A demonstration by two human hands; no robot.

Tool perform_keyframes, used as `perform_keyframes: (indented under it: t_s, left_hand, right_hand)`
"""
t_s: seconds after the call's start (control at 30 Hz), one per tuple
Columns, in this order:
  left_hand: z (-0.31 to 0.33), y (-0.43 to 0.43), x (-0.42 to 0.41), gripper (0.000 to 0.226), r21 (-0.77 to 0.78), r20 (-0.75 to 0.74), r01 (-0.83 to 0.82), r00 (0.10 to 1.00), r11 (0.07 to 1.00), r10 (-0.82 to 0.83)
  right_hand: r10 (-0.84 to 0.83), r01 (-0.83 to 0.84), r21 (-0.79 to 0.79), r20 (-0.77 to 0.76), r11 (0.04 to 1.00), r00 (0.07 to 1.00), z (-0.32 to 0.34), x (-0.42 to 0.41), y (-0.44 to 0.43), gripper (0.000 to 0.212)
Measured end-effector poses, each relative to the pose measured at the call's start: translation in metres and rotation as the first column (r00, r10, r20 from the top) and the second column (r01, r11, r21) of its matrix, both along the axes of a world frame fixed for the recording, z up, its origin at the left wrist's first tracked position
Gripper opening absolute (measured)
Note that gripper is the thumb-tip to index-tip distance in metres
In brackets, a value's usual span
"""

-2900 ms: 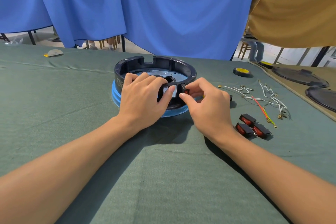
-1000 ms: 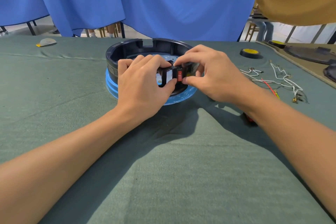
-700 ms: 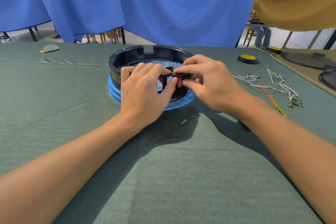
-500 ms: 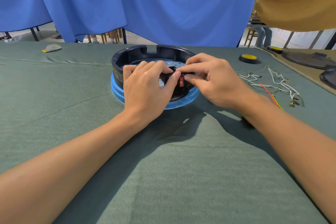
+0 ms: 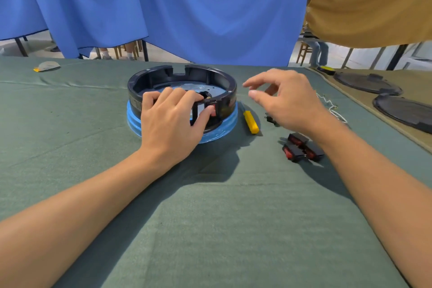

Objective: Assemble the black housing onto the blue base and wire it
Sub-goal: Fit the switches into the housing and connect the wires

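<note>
Left hand (image 5: 170, 121): grips housing (image 5: 210, 75) rim on base (image 5: 228, 124), thumb on red switch (image 5: 212, 110)
Right hand (image 5: 287, 100): hovers beside it, fingers loose, empty

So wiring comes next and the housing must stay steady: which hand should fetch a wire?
Right, I'd say. The right hand is free, hovering near the wires; the left hand is busy gripping the housing.

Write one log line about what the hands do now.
left hand: grips black housing, thumb on red switch | right hand: holds nothing, above table | black housing: on blue base
</note>
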State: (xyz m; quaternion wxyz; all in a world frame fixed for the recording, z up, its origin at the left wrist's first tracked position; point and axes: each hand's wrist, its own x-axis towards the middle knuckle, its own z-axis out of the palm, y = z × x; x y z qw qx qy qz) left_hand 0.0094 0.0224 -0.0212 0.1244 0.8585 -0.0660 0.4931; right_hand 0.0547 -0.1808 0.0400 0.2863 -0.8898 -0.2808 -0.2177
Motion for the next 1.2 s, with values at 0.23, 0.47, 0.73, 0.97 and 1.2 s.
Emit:
perform_keyframes:
  t_s: [0.23, 0.47, 0.73, 0.97, 1.2]
  left_hand:
    - [-0.003, -0.008, 0.001, 0.033, 0.138, 0.083, -0.122, 0.990, 0.983, 0.111]
    - [-0.002, -0.011, -0.003, 0.033, 0.155, 0.079, -0.116, 0.991, 0.981, 0.105]
    - [-0.001, -0.009, -0.004, 0.030, 0.137, 0.063, -0.064, 0.996, 0.988, 0.055]
    - [-0.001, -0.007, -0.006, 0.028, 0.195, 0.164, 0.039, 0.984, 0.980, -0.072]
    - [-0.001, -0.008, -0.012, 0.026, 0.312, 0.126, 0.230, 0.952, 0.922, -0.280]
  right_hand:
    - [-0.097, 0.061, -0.195, -0.182, 0.979, 0.979, -0.017, -0.006, -0.065, 0.012]
    - [0.003, -0.183, -0.405, -0.405, 0.896, 0.914, -0.010, -0.011, -0.083, 0.038]
    - [0.076, -0.179, -0.279, -0.343, 0.944, 0.936, -0.013, -0.014, -0.072, 0.034]
    - [0.150, -0.144, 0.047, -0.178, 0.988, 0.972, -0.021, -0.035, -0.031, 0.028]
    - [0.251, -0.223, 0.220, -0.109, 0.950, 0.962, -0.040, -0.041, -0.008, 0.038]
